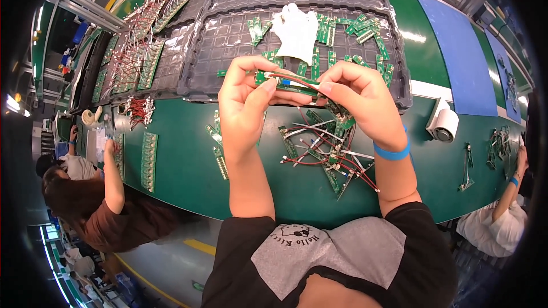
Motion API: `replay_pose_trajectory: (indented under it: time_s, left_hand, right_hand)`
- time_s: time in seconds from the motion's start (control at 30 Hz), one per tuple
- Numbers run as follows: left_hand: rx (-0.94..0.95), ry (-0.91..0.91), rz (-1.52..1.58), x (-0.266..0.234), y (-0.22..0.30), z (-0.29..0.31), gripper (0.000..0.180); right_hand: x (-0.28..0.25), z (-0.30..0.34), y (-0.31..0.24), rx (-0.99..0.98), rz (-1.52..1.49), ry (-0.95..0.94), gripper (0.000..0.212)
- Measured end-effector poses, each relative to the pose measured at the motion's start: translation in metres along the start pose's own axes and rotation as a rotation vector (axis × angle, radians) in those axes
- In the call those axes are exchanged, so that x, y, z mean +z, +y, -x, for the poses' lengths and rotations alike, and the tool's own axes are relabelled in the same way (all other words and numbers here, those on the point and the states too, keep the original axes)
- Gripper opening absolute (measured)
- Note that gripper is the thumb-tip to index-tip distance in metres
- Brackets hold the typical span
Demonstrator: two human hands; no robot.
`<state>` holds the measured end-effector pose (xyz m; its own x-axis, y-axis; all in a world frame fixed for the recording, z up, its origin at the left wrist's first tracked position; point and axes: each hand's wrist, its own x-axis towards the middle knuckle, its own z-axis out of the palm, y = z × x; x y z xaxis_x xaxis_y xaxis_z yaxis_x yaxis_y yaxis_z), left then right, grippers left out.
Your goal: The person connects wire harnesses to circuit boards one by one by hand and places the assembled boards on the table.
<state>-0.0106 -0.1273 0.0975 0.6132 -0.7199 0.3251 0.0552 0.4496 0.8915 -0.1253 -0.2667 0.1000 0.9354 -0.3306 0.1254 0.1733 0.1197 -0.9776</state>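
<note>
Left hand (pixel 244 100), right hand (pixel 365 102): fingers of both pinched on green circuit board (pixel 290 84) with red wire (pixel 299 80), wearer's side of white glove (pixel 295 31). Wired-board heap (pixel 334 154) on surface (pixel 191 154), same side of glove.

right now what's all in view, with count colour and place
table: one, green, mid-view
trays: several, dark grey, table's far side
held board: one, green, centre
glove: one, white, on a tray
loose boards: many, green, around the glove
wired boards: several, green, left trays
tangled boards: many, green, table's near side
wire bundle: one, red and white, table's left
strips: at least two, green, table's left
right boards: several, green, table's right
mats: two, blue, right
device: one, white, table's right
co-workers: several, brown or white tops, left and right
wristband: one, blue, right wrist
left hand: one, bare, board's left
right hand: one, bare, board's right
</note>
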Motion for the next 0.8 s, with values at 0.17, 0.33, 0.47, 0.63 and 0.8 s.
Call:
replay_pose_trajectory:
  time_s: [0.17, 0.33, 0.47, 0.63, 0.8]
  left_hand:
    - [-0.005, 0.007, 0.004, 0.0014, 0.0005, 0.0001, 0.021]
    - [0.001, 0.007, 0.000, 0.0023, 0.0002, 0.0015, 0.021]
    - [0.013, -0.004, 0.013, 0.0033, -0.0015, 0.0008, 0.020]
    - [0.014, -0.007, -0.009, 0.0029, -0.0006, 0.0006, 0.020]
    - [0.021, -0.020, -0.005, 0.0033, -0.0009, 0.0008, 0.019]
  right_hand:
    - [-0.0026, -0.0007, 0.0022, 0.002, 0.029, 0.004, 0.011]
    - [-0.0010, -0.0003, 0.0019, -0.011, 0.055, 0.016, 0.011]
    - [-0.0023, -0.0009, 0.0037, -0.027, 0.070, 0.028, 0.011]
    - [-0.0027, -0.0016, 0.0021, -0.030, 0.094, 0.026, 0.011]
    - [-0.0039, -0.0010, 0.0004, 0.031, 0.089, 0.005, 0.009]
